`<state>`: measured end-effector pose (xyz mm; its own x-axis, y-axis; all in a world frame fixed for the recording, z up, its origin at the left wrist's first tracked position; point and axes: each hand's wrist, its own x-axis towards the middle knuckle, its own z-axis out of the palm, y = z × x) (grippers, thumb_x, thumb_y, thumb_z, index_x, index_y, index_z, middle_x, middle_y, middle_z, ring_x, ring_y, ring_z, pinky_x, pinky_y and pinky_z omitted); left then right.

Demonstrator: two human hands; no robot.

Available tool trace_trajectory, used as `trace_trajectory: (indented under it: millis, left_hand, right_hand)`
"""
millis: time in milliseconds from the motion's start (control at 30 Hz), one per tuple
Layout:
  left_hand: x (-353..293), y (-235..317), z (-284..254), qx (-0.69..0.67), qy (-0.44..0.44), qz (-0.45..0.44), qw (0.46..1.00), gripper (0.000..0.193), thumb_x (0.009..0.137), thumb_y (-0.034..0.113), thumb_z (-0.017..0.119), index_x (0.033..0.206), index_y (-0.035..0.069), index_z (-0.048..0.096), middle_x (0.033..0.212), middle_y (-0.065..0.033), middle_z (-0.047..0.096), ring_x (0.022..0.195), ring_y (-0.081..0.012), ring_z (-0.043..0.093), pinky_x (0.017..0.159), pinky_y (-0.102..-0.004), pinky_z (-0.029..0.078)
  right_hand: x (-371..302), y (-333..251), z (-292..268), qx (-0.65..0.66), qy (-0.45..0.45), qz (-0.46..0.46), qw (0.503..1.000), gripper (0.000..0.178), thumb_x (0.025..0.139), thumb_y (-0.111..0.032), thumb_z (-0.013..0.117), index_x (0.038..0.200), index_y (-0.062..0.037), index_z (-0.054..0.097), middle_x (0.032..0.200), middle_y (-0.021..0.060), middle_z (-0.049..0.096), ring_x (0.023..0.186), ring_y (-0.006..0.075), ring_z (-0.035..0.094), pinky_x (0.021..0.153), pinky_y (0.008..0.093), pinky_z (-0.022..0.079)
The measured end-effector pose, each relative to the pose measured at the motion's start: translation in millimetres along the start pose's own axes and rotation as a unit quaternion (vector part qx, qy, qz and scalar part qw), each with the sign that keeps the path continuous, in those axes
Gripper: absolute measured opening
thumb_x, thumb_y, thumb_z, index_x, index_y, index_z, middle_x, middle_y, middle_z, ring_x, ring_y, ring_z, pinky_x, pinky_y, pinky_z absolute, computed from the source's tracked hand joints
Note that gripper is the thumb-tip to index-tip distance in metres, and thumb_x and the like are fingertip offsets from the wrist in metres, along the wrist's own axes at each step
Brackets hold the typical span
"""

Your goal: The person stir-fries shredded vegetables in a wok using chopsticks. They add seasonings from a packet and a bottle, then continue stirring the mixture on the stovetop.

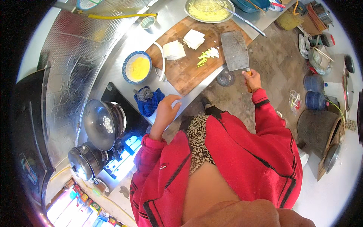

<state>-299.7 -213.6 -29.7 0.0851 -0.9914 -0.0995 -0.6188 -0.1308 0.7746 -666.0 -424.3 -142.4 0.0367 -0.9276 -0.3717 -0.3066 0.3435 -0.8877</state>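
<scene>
1 broad grey-bladed cleaver with wooden handle [235, 52] | 1 brown wooden cutting board [182, 77] | 2 stacks of white square slices [174, 50] [194, 39] | 1 blue-rimmed bowl of yellow food [124, 68] | 1 crumpled blue cloth [150, 106] | 2 blue plastic water jugs [313, 83] [316, 100]

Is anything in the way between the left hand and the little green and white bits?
Nothing visible: just counter edge and bare cutting board lie between the left hand and the chopped pieces. The right hand holds the cleaver off to their right.

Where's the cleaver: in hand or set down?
In hand: the right hand grips the cleaver by its handle. Cannot tell whether it touches the cutting board.
</scene>
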Motion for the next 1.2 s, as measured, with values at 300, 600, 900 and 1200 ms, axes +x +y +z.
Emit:
trace_trajectory:
  millis: [300, 600, 900, 1200]
  left_hand:
    - [134.4, -60.0, 88.4, 0.042, 0.004, -0.04, 0.998, 0.046, 0.076, 0.007, 0.072, 0.12, 0.003, 0.057, 0.111, -0.019, 0.06, 0.1, -0.0355, 0.062, 0.083, -0.041, 0.052]
    - [193.1, -29.8, 135.5, 0.077, 0.094, -0.046, 0.992, 0.054, 0.073, 0.001, 0.073, 0.124, 0.002, 0.054, 0.117, -0.02, 0.051, 0.105, -0.0391, 0.058, 0.088, -0.0443, 0.049]
    - [214.5, -48.8, 145.1, 0.019, 0.091, -0.029, 0.995, 0.057, 0.07, -0.002, 0.074, 0.123, 0.002, 0.055, 0.114, -0.0153, 0.052, 0.095, -0.031, 0.061, 0.082, -0.0396, 0.051]
    - [227.7, -42.8, 140.1, 0.053, 0.067, -0.02, 0.996, 0.067, 0.068, -0.003, 0.071, 0.132, 0.001, 0.05, 0.117, -0.0198, 0.049, 0.104, -0.0353, 0.055, 0.089, -0.0383, 0.048]
  right_hand:
    - [35.0, 29.3, -10.6, 0.023, 0.024, 0.022, 0.999, 0.038, 0.087, -0.036, 0.073, 0.078, -0.0017, 0.057, 0.061, 0.0018, 0.053, 0.047, 0.011, 0.048, 0.042, 0.0291, 0.038]
    - [61.2, 10.4, -5.1, -0.095, -0.009, 0.012, 0.995, 0.037, 0.087, -0.035, 0.072, 0.08, 0.0006, 0.061, 0.062, 0.0038, 0.057, 0.05, 0.011, 0.051, 0.044, 0.0294, 0.04]
    - [21.1, 20.8, 17.8, -0.086, -0.034, 0.017, 0.996, 0.036, 0.088, -0.033, 0.071, 0.087, 0.0013, 0.063, 0.062, 0.0017, 0.055, 0.05, 0.0106, 0.05, 0.045, 0.0301, 0.04]
    - [25.1, 9.8, 14.6, -0.135, -0.086, 0.015, 0.987, 0.036, 0.088, -0.034, 0.069, 0.086, 0.0014, 0.063, 0.061, 0.0035, 0.057, 0.049, 0.0128, 0.053, 0.046, 0.0308, 0.043]
